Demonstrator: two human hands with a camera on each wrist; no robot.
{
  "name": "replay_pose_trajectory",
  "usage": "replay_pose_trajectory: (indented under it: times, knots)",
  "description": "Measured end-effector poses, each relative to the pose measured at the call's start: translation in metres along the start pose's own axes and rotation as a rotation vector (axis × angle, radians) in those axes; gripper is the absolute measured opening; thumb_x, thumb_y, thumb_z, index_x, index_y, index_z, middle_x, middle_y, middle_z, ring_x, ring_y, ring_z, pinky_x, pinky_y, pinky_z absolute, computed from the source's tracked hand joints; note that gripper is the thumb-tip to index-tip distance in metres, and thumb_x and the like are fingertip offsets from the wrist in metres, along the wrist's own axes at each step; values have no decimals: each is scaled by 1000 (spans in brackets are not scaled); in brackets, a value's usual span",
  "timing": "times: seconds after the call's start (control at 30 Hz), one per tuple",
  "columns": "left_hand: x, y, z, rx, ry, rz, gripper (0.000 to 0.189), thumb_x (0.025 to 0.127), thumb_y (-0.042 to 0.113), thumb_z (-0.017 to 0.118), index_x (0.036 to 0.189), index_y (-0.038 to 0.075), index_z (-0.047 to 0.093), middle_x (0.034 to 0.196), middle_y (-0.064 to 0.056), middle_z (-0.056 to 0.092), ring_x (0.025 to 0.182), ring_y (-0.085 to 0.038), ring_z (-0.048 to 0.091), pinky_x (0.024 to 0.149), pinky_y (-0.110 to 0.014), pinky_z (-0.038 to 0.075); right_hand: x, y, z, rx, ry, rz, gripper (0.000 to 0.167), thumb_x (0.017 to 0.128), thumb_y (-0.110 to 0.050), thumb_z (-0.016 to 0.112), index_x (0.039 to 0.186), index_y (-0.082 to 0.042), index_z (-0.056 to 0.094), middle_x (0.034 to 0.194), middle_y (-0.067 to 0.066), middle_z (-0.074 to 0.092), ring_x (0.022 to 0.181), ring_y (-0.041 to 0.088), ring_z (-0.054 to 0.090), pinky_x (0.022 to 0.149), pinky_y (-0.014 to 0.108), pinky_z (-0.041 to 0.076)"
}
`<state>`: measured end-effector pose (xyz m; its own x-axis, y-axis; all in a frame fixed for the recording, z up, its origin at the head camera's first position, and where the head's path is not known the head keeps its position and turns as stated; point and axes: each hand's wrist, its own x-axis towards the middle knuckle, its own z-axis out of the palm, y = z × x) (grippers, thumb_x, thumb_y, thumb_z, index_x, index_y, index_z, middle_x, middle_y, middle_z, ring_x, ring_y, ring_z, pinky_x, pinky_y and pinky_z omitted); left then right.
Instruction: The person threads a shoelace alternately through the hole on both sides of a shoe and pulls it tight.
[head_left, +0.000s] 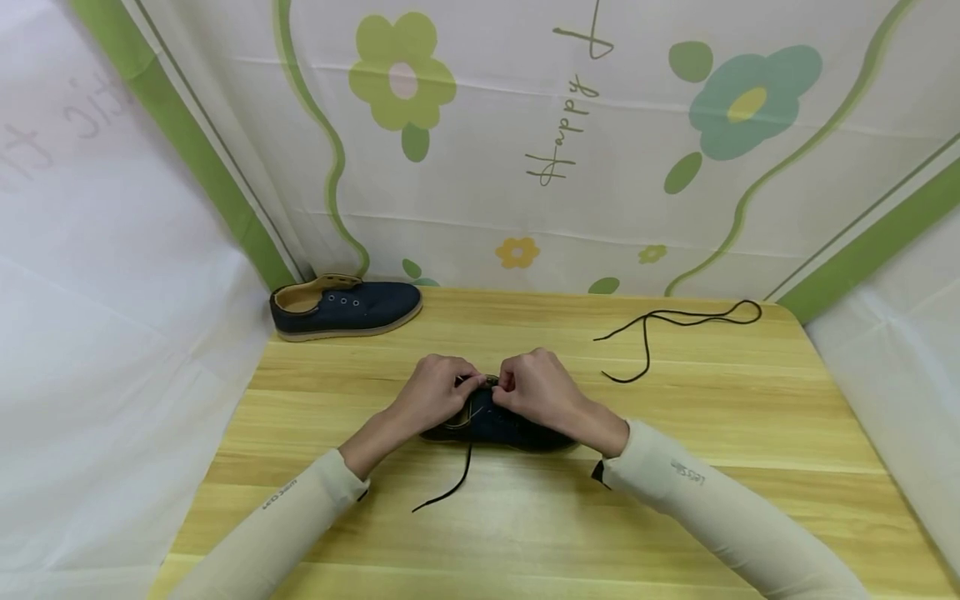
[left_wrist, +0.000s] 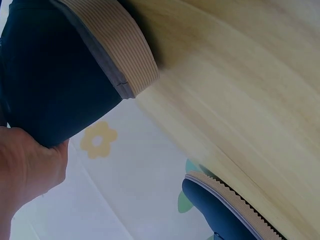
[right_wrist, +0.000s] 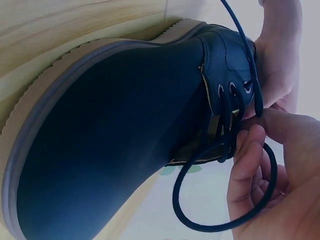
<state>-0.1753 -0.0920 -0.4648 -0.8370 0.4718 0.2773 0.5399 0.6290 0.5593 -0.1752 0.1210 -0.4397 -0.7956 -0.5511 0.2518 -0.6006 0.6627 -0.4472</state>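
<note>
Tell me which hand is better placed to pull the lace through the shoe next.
Probably the right hand: its fingers are at the looped lace, close beside the eyelets, and seem to pinch it. The left hand grips the shoe's far side, better suited to steadying it.

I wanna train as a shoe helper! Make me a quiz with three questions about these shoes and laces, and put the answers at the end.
1. Choose one. Where on the table is the far shoe?
A: front right
B: back left
C: right in the middle

2. True or false? The loose lace lies inside the far shoe.

3. Fill in the word. The left hand and right hand are at the near shoe, and a thin, dark ____ is threaded through it.

Key
1. B.
2. False: the loose lace lies toward the back right of the table.
3. lace.
</note>
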Motion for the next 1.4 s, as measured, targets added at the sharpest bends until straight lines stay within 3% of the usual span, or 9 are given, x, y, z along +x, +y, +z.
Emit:
replay_pose_trajectory:
  times: [0.23, 0.53, 0.7, 0.83, 1.07, 1.23, 1.4]
  knots:
    - [-1, -3, -1, -22, 5, -3, 12, 100, 15, 76, 94, 13, 86, 89, 1, 80, 75, -10, 72, 66, -24, 55, 1, -1, 3, -37, 35, -18, 23, 83, -6, 80, 66, -16, 69, 57, -8, 61, 44, -2, 44, 48, 19, 42]
    - [-3, -7, -2, -31, 11, 29, 7, 96, 11, 79, 99, 12, 86, 93, -1, 81, 79, -11, 75, 69, -23, 58, 0, 3, 7, -170, 152, -46, 25, 82, -18, 91, 73, -18, 68, 66, -8, 62, 48, 6, 48, 43, 22, 37]
    - [-4, -8, -3, -26, 21, 47, 7, 94, 10, 81, 99, 11, 86, 93, -2, 81, 79, -11, 75, 69, -23, 58, 0, 6, 9, -197, 162, -84, 22, 82, -25, 93, 86, -13, 75, 79, -1, 65, 60, 11, 59, 49, 26, 46]
    - [-5, -8, -3, -44, 23, 46, 6, 93, 9, 82, 97, 11, 86, 93, -2, 81, 78, -11, 75, 69, -23, 59, 3, 9, 9, -81, 60, -62, 15, 88, -23, 89, 94, -11, 82, 87, 1, 69, 72, 12, 63, 59, 26, 51]
    - [-5, -6, -2, -73, 6, 13, 7, 94, 8, 81, 97, 11, 86, 93, -3, 81, 78, -10, 75, 67, -21, 58, 9, 12, 2, 248, -126, 86, 8, 95, -17, 82, 100, -10, 83, 93, 0, 72, 73, 9, 61, 66, 26, 52]
    - [-5, -6, -2, -63, 7, 15, 6, 95, 10, 81, 98, 12, 86, 93, -1, 81, 77, -8, 73, 66, -21, 57, 11, 17, -2, 392, -161, 161, 9, 98, -18, 78, 100, -12, 84, 98, -1, 76, 83, 11, 66, 73, 30, 55]
    - [-5, -7, -1, -67, 7, 27, 6, 95, 11, 81, 97, 12, 86, 92, -1, 81, 74, -6, 72, 64, -20, 55, 13, 20, -3, 445, -152, 200, 12, 101, -18, 74, 99, -12, 85, 99, 0, 78, 88, 14, 69, 76, 33, 57]
